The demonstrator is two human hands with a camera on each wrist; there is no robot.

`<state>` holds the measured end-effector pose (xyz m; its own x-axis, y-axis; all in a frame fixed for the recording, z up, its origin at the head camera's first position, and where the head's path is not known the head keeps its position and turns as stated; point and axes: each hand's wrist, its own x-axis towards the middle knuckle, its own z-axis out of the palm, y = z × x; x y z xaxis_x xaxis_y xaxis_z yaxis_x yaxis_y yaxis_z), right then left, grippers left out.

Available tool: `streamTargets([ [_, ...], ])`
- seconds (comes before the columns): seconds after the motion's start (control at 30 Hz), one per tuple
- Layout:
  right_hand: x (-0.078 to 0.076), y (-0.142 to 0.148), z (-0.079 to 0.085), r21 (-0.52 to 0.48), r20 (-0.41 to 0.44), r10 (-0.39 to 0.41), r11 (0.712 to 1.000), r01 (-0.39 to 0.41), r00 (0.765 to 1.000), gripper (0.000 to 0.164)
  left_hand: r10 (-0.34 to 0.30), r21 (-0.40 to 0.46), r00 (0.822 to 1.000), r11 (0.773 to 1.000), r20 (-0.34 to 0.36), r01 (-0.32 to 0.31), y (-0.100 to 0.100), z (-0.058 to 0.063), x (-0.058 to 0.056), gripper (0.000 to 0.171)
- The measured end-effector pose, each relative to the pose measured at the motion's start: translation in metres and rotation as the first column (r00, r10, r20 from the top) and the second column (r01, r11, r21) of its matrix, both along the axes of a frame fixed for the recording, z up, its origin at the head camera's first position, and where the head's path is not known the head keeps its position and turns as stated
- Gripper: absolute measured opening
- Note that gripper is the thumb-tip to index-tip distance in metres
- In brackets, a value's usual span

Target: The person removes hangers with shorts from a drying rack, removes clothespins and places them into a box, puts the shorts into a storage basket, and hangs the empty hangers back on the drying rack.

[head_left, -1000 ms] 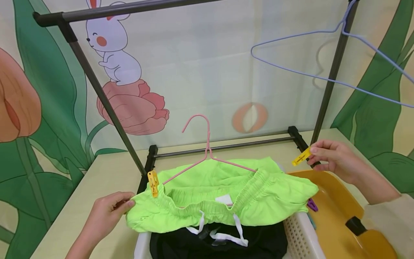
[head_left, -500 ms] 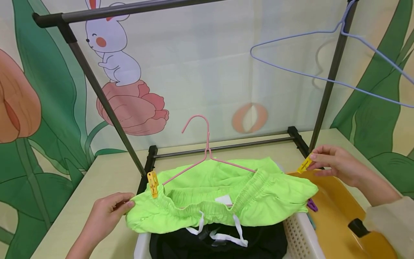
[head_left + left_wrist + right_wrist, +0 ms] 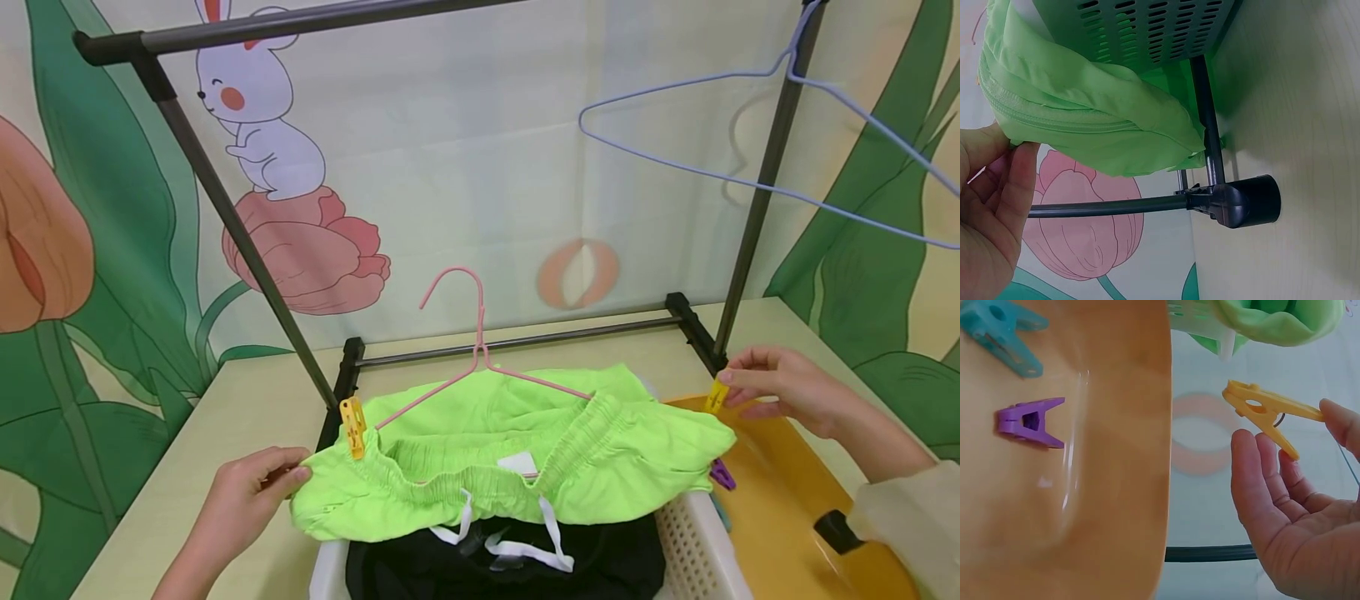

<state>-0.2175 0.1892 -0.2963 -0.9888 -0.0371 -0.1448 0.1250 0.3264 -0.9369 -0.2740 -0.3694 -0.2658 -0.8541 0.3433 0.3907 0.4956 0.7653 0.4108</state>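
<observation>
Bright green shorts (image 3: 637,458) with white drawstrings lie over a white basket, a pink hanger (image 3: 481,333) inside their waistband. One yellow clothespin (image 3: 352,427) clips the waistband near the hanger's left end. My left hand (image 3: 251,492) pinches the left edge of the shorts between thumb and fingers; the left wrist view shows this grip on the cloth (image 3: 1085,125). Right of the shorts, my right hand (image 3: 787,392) holds a second yellow clothespin (image 3: 1266,412) by its handle ends, between thumb and fingers. That clothespin is apart from the cloth.
Black clothing (image 3: 502,575) fills the white basket (image 3: 701,542). An orange basin (image 3: 787,500) to its right contains a purple clothespin (image 3: 1032,422) and a teal one (image 3: 1002,334). A dark rack (image 3: 240,217) stands behind, and a blue hanger (image 3: 690,171) hangs at upper right.
My right hand has moved slightly downward, and its clothespin has turned from slanted to more upright. The left hand and the shorts have stayed in place.
</observation>
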Motion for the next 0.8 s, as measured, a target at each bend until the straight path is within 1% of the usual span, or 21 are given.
streamTargets([
  [0.43, 0.0068, 0.0016, -0.0032, 0.092, 0.086, 0.051, 0.994, -0.059, 0.995, 0.035, -0.005, -0.005, 1.0, 1.0, -0.005, 0.005, -0.001, -0.0013, 0.0003, 0.016],
  [0.6, 0.0073, 0.0013, -0.0049, 0.126, 0.121, 0.086, 0.987, -0.102, 0.989, 0.037, -0.008, 0.008, 1.0, 1.0, -0.012, 0.008, -0.001, -0.0017, -0.0003, 0.016],
  [0.8, 0.0098, 0.0003, -0.0061, 0.144, 0.144, 0.12, 0.98, -0.141, 0.982, 0.038, -0.01, -0.011, 1.0, 1.0, -0.016, 0.01, -0.0013, -0.0021, -0.0007, 0.016],
])
